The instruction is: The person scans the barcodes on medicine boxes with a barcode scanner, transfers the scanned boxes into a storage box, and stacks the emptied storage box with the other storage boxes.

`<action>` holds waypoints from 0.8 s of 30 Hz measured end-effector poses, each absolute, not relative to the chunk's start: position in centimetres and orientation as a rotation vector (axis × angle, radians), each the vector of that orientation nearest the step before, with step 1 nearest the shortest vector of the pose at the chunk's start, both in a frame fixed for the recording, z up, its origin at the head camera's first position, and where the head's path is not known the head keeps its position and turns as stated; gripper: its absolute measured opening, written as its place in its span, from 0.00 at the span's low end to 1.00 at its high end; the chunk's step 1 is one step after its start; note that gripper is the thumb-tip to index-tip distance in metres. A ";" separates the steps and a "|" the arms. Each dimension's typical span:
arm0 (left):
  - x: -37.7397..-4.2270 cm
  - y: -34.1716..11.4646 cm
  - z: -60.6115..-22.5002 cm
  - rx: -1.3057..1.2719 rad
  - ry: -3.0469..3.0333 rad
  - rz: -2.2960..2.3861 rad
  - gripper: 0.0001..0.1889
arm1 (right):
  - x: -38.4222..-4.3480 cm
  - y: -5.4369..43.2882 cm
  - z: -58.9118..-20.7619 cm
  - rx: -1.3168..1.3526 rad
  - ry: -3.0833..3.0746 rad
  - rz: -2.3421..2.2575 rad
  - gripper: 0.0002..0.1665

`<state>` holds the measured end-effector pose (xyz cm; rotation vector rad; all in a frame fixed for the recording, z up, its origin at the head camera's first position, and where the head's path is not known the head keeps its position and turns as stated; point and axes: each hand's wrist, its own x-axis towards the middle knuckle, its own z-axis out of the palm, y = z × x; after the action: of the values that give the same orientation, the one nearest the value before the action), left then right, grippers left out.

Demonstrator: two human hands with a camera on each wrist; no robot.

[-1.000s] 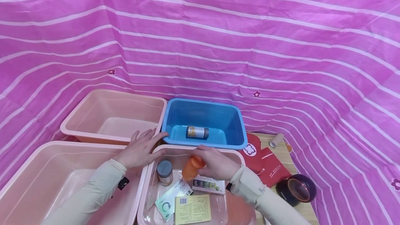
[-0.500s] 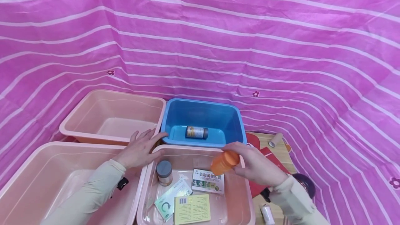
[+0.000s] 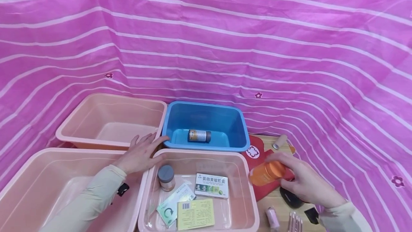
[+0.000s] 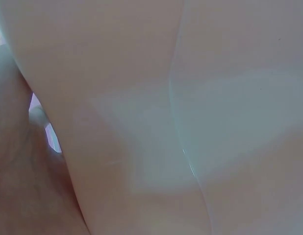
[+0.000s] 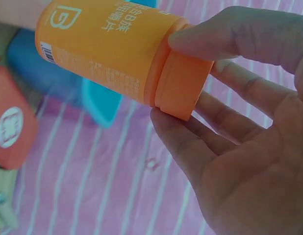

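Note:
In my right hand (image 3: 300,180) is an orange pill bottle (image 3: 266,173), pinched by its cap (image 5: 183,78) between thumb and fingers. The bottle is tilted, above the red cloth items (image 3: 254,149) just right of the front pink bin. My left hand (image 3: 140,154) rests with spread fingers on the rims where the bins meet. The front pink bin (image 3: 206,152) holds a grey-capped jar (image 3: 166,177), a white and green medicine box (image 3: 211,185), a white and teal box (image 3: 175,203) and a yellow box (image 3: 195,214). The left wrist view shows mostly a bin wall (image 4: 127,117).
A blue bin (image 3: 206,104) behind holds a bottle on its side (image 3: 199,135). Two more pink bins (image 3: 111,97) stand on the left. On the wooden table (image 3: 257,207) at right lie a beige roll (image 3: 280,141), a black object (image 3: 291,197), a pink tube (image 3: 272,218) and a fork (image 3: 294,222).
My right hand has carried the orange pill bottle rightward, from over the front pink bin to beyond its right rim. The left hand has stayed on the rims. The head view has shifted slightly.

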<state>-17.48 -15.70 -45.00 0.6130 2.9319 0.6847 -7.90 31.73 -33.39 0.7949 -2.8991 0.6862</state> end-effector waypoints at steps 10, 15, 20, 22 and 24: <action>-17.5 -15.8 -45.2 0.626 2.932 0.682 0.36 | -6.4 37.0 -36.5 0.721 -2.908 0.958 0.42; -17.6 -15.9 -45.4 0.621 2.930 0.680 0.37 | -6.1 39.0 -37.9 0.586 -2.930 0.872 0.42; -17.5 -15.9 -45.4 0.619 2.934 0.676 0.36 | -5.9 40.4 -38.9 0.518 -2.948 0.852 0.41; -17.5 -15.9 -45.4 0.621 2.934 0.676 0.35 | -5.9 40.8 -39.3 0.508 -2.951 0.878 0.40; -17.5 -15.8 -45.3 0.621 2.936 0.674 0.35 | -5.7 41.2 -39.7 0.484 -2.967 0.925 0.39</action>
<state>-17.48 -15.82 -45.35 0.6209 2.9360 0.6741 -5.73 41.24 -39.72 0.4842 -2.9670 0.9249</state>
